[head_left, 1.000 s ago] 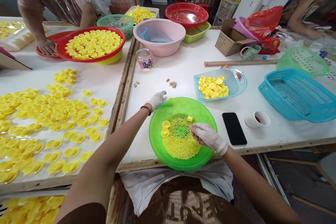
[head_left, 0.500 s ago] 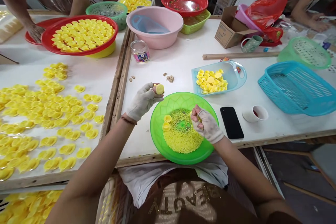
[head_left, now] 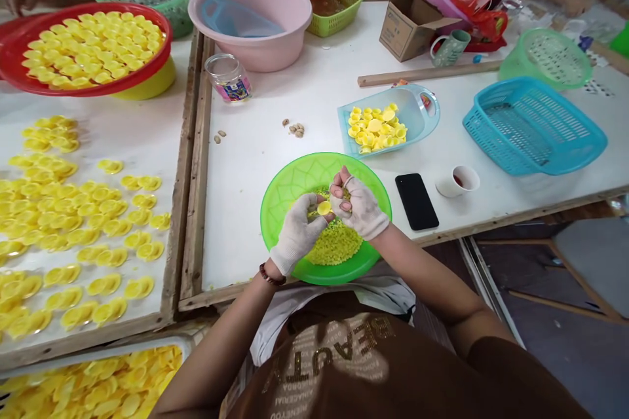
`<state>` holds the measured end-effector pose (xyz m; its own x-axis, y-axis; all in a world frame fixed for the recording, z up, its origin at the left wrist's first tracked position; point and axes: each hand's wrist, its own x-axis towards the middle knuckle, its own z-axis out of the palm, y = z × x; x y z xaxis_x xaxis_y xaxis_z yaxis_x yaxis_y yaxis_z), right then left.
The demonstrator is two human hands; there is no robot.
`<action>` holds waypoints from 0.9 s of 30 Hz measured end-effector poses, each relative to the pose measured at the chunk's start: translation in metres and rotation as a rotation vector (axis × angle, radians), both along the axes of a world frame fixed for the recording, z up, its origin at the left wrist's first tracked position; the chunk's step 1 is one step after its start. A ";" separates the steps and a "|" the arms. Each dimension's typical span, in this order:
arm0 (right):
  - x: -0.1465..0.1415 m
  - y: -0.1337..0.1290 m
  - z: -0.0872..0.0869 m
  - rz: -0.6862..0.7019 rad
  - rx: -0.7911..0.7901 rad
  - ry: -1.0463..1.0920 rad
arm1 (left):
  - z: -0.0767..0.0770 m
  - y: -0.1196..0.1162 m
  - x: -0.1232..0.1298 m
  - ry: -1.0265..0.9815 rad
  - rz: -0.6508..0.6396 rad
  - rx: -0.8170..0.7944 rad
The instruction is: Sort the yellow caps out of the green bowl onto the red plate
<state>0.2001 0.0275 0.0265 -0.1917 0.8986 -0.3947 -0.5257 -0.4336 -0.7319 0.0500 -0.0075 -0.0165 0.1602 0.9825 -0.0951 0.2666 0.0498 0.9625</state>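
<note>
Over the green tray (head_left: pixel 275 190), my left hand (head_left: pixel 302 228) in a white glove pinches a yellow cup piece (head_left: pixel 324 208). Close beside it on the right, my right hand (head_left: pixel 360 204), also gloved with bare fingertips, is closed around something small that I cannot make out. The fingertips of both hands nearly meet at the yellow piece. Small yellow-green pellets (head_left: pixel 334 247) lie in the tray below them. Behind it, a light blue scoop tray (head_left: pixel 417 121) holds yellow cup pieces (head_left: pixel 376 127).
A black phone (head_left: pixel 417 201), a cup (head_left: pixel 457 181) and a blue basket (head_left: pixel 535 127) stand at the right. Left are many yellow pieces (head_left: pixel 83 209) and a red basin (head_left: pixel 162 46). A jar (head_left: pixel 228 78) and pink basin (head_left: pixel 250 33) are behind. People's arms show at the far edges.
My left hand has come down and right over the green tray with a yellow piece, close to my right hand. The view has shifted, and the two yellow pieces at the tray's left are no longer visible.
</note>
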 end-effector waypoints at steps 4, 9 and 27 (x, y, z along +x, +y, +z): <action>-0.003 -0.005 0.003 -0.092 0.138 -0.051 | 0.001 -0.005 0.005 0.180 -0.020 0.030; -0.015 -0.007 0.000 -0.159 0.344 -0.127 | 0.007 -0.007 0.009 0.205 -0.034 0.073; 0.024 -0.016 -0.012 0.053 0.263 -0.371 | 0.014 -0.008 -0.014 0.194 0.129 0.410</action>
